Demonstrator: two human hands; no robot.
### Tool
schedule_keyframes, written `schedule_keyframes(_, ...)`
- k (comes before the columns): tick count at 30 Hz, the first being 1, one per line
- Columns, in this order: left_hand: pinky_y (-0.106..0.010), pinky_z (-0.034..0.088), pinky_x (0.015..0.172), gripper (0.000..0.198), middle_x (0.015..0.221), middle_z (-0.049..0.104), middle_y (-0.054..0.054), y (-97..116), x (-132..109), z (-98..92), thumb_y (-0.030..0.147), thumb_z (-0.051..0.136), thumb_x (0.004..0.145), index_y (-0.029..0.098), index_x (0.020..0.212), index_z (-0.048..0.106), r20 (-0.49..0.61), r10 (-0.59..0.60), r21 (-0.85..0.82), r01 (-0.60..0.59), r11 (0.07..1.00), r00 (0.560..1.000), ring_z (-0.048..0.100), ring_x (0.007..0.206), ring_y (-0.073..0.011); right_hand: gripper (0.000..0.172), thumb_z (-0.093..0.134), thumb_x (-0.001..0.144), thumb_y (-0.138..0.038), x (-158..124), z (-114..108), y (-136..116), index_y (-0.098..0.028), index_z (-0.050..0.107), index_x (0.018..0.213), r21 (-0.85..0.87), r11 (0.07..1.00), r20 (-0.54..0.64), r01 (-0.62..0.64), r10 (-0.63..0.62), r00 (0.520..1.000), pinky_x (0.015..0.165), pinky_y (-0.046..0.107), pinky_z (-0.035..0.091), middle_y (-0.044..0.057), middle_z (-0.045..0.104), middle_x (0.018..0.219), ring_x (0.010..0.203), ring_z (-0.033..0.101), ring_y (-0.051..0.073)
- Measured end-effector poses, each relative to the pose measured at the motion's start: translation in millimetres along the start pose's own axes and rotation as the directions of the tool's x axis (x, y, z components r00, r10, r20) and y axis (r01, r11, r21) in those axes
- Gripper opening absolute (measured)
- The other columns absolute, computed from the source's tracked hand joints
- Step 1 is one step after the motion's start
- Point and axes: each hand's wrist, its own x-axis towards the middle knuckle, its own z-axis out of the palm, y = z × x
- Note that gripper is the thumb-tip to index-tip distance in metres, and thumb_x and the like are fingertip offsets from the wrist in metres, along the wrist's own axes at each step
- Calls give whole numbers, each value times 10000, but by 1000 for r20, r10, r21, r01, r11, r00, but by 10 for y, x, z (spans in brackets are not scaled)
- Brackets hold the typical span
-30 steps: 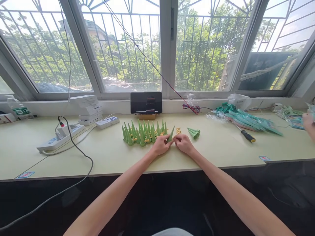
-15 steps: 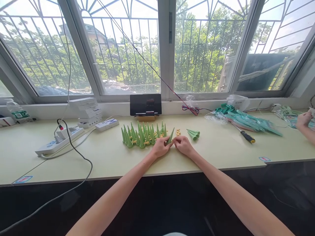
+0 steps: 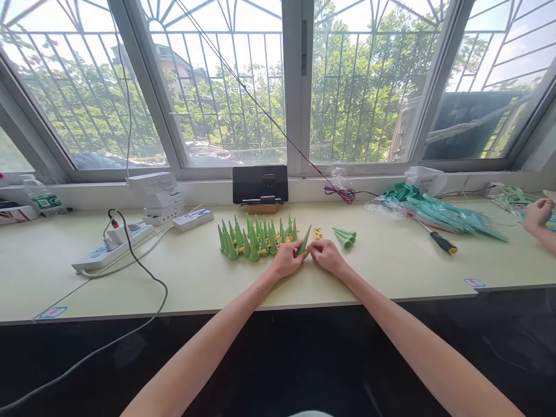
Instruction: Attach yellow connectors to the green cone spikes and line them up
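My left hand [image 3: 287,259] is closed around the base of a green cone [image 3: 306,238], which stands tilted with its tip up and to the right. At the cone's lower right side, my right hand [image 3: 326,255] pinches a small yellowish piece, mostly hidden by the fingertips. Left of my hands, several green cones [image 3: 253,246] stand upright in a close group with yellow pieces among them. Just behind my right hand lies a small pile of yellow pieces [image 3: 318,233]. A few loose green cones [image 3: 345,237] lie on their sides farther right.
A dark tablet [image 3: 260,185] leans near the window. Power strips [image 3: 113,248], a black cable [image 3: 147,281] and stacked white boxes [image 3: 158,197] occupy the left. To the right are a screwdriver [image 3: 443,242], green strips in plastic [image 3: 456,215] and another person's hand [image 3: 538,213].
The view has shifted slightly, so the whole table appears a little farther right. Both my hands keep their hold at the cone, with hardly any movement.
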Motion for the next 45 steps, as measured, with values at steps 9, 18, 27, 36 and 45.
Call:
schedule_keyframes(9, -221, 294, 502, 216, 598, 468, 44, 54, -2, -1, 369, 601, 795, 156, 767, 575, -9, -10, -71, 10, 997, 1000, 380, 519, -76, 289, 528, 796, -326, -18, 5, -49, -169, 617, 570, -7, 1000, -51, 20, -20, 998, 554, 248, 341, -8, 538, 507, 528, 461, 119)
schedule_keyframes(18, -231, 343, 555, 261, 629, 513, 27, 31, 7, 19, 410, 608, 794, 162, 752, 539, -43, -3, 6, 3, 1000, 999, 445, 558, -94, 248, 574, 780, -345, -47, 21, -84, -170, 638, 617, -81, 994, -155, 78, -90, 984, 564, 252, 329, -10, 520, 531, 532, 416, 111)
schedule_keyframes(27, -236, 351, 565, 220, 645, 505, 21, 53, -6, 28, 348, 584, 792, 171, 711, 481, -26, 17, 8, -17, 1000, 1000, 438, 571, -97, 221, 595, 786, -307, -67, 35, -122, -185, 571, 604, -167, 970, -185, 176, -206, 961, 570, 256, 318, -27, 437, 546, 550, 385, 111)
schedule_keyframes(36, -219, 330, 562, 57, 626, 461, 31, -34, 19, 33, 116, 457, 706, 168, 685, 471, 14, 11, -87, -9, 996, 1000, 399, 605, -98, 213, 601, 810, -312, -111, 39, -166, -192, 520, 654, -212, 928, -116, 305, -334, 935, 595, 253, 330, -10, 481, 621, 589, 414, 118)
schedule_keyframes(45, -222, 371, 604, 147, 658, 557, 12, -77, 36, 54, 70, 431, 671, 144, 692, 556, 23, 40, -177, -35, 984, 999, 473, 650, -109, 163, 554, 837, -256, -136, 56, -177, -182, 518, 696, -259, 905, -66, 337, -365, 929, 605, 254, 335, 9, 499, 703, 602, 413, 117)
